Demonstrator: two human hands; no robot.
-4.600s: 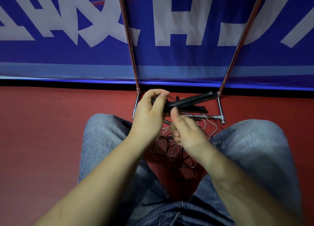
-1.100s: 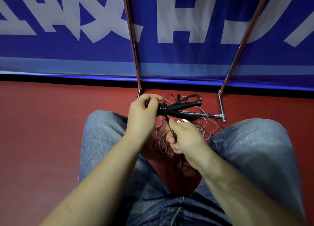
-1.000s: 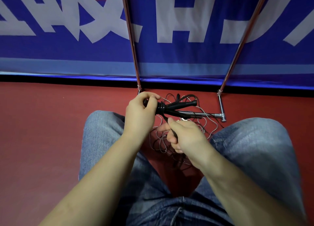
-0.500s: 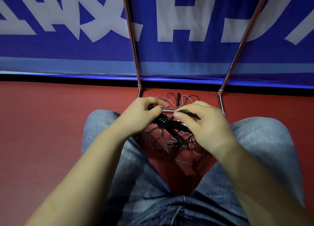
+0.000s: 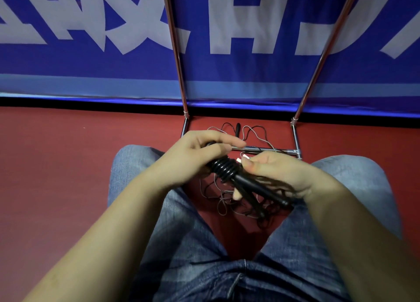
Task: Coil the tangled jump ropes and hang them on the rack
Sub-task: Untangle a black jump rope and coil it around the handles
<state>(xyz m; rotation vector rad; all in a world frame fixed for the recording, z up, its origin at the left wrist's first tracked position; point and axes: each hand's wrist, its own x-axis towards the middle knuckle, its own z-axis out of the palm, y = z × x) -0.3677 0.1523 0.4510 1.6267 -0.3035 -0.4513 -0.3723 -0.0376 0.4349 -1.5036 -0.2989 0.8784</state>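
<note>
My left hand (image 5: 195, 158) grips the upper end of a black jump rope's handles (image 5: 252, 185), where black cord is wound in tight turns (image 5: 225, 168). The handles point down and to the right. My right hand (image 5: 279, 176) is curled over them and holds the cord, which is blurred. A tangle of thin ropes (image 5: 229, 201) lies on the red floor between my knees. Behind my hands stands the metal rack (image 5: 295, 138), its two poles rising against the banner.
A blue banner with white lettering (image 5: 91, 51) closes off the back. Red floor (image 5: 56, 165) spreads to the left. My knees in jeans (image 5: 354, 188) flank the tangle. Another black handle (image 5: 238, 129) and loose cord lie inside the rack's base.
My hands have lowered toward my lap with the rope. The handles swung from pointing right to pointing down-right. My right hand came over them carrying the cord, and more turns are wound.
</note>
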